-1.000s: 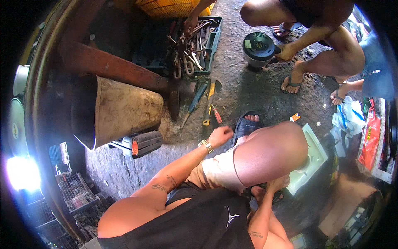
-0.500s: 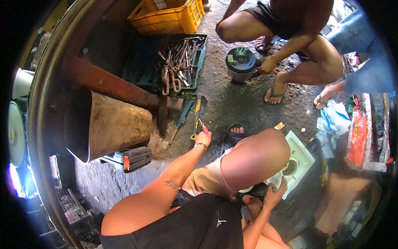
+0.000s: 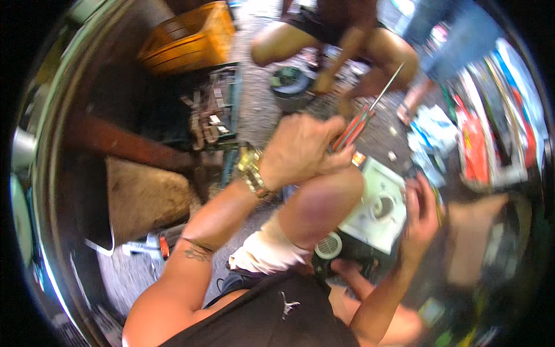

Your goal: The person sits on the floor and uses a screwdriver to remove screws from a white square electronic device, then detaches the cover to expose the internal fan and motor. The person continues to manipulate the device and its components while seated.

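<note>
My left hand (image 3: 306, 146), with a wristwatch on its wrist, is closed around a red-handled tool (image 3: 354, 128) that has a long thin silver point aimed up and to the right. Blur hides the tool's exact kind. It is held above my bent knee. My right hand (image 3: 421, 211) is raised at the right edge of a square white plastic panel (image 3: 361, 222), its fingers stretched and apart. The panel has a round opening and lies tilted beside my knee. A round white slotted grille (image 3: 328, 246) lies just left of the panel's near corner.
Across from me a person crouches with one hand at a dark round canister (image 3: 289, 84). A yellow crate (image 3: 193, 43) and a tray of wrenches (image 3: 214, 110) stand at the far left, near a large worn bucket (image 3: 147, 199). Plastic bags (image 3: 430, 136) lie at the right.
My left hand has come up off the floor and moved right with the red-handled tool. My right hand has risen from the panel's near side to its right edge. The view has shifted.
</note>
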Demonstrator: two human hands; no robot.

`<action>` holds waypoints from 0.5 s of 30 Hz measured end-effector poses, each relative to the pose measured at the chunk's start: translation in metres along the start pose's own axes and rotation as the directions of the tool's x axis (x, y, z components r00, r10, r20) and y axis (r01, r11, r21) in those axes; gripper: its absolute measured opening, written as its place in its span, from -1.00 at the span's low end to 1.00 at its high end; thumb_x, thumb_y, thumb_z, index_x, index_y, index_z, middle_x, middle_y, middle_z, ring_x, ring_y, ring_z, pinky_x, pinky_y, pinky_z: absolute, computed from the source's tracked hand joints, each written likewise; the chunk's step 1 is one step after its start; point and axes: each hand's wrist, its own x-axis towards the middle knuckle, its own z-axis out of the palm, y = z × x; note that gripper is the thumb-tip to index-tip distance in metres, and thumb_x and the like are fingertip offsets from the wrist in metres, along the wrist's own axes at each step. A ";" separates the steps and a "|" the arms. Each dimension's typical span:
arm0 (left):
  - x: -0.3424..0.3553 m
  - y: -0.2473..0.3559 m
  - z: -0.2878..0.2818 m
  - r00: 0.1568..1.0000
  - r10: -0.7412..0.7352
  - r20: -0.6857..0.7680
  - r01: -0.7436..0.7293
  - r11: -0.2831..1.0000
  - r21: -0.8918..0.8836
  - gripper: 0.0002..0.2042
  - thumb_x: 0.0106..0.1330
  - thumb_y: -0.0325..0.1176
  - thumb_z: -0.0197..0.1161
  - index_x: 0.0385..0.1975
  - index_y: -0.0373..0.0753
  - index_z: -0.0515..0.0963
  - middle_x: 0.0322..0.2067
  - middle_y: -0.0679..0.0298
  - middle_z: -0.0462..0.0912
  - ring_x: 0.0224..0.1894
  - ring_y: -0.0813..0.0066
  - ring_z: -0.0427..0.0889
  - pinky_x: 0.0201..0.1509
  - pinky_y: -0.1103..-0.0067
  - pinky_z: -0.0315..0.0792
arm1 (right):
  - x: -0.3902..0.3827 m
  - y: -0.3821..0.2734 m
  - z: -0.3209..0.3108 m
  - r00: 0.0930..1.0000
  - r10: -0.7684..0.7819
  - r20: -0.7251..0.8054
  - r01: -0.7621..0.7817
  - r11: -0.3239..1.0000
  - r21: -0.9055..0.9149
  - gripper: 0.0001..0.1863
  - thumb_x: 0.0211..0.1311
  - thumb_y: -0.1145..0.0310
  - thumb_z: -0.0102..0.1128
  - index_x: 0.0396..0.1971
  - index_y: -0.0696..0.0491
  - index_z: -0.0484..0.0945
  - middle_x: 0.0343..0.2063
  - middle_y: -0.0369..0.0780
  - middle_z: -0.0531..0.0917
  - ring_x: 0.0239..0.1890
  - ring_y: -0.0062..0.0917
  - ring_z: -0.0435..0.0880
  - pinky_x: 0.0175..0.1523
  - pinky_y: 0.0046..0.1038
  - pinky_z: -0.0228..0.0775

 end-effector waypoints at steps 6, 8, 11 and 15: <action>0.036 0.121 0.025 0.869 0.487 0.089 -0.408 0.807 -0.426 -0.59 0.20 -0.07 0.55 -0.37 -0.27 0.52 -0.57 0.27 0.47 -0.56 0.49 0.46 -0.47 0.49 0.33 | -0.012 -0.004 -0.085 0.993 0.078 -0.091 -0.005 0.788 0.615 -0.51 0.60 0.20 0.05 0.38 0.09 0.32 -0.20 -0.14 0.57 -0.32 -0.56 0.55 -0.24 -0.46 0.52; 0.038 0.119 0.071 0.975 0.213 0.061 -0.113 0.716 -0.689 -0.65 0.27 -0.13 0.52 -0.37 -0.28 0.55 -0.63 0.30 0.45 -0.58 0.59 0.35 -0.46 0.53 0.33 | -0.036 0.019 -0.131 0.940 0.253 -0.228 -0.091 0.831 0.549 -0.62 0.64 0.18 -0.02 0.27 0.03 0.43 -0.47 -0.28 0.51 -0.70 -0.75 0.39 -0.60 -0.59 0.40; 0.037 0.067 0.203 0.952 -0.294 0.080 0.261 0.653 -0.710 -0.60 0.38 -0.06 0.41 -0.14 -0.32 0.58 -0.34 0.25 0.64 -0.28 0.50 0.56 -0.16 0.48 0.48 | -0.088 0.074 -0.185 0.774 0.479 -0.414 -0.358 0.870 0.338 -0.64 0.59 0.17 0.09 0.24 -0.04 0.51 -0.46 -0.36 0.49 -0.71 -0.77 0.35 -0.64 -0.64 0.34; -0.002 -0.016 0.374 0.688 -0.570 0.448 0.725 0.513 -0.460 -0.20 0.23 0.05 0.51 0.29 -0.43 0.40 0.05 -0.03 0.66 0.08 0.16 0.66 0.13 0.28 0.55 | -0.140 0.112 -0.180 0.710 0.572 -0.412 -0.527 0.819 0.229 -0.58 0.50 0.17 0.24 0.26 -0.06 0.54 -0.43 -0.38 0.47 -0.70 -0.82 0.34 -0.71 -0.67 0.24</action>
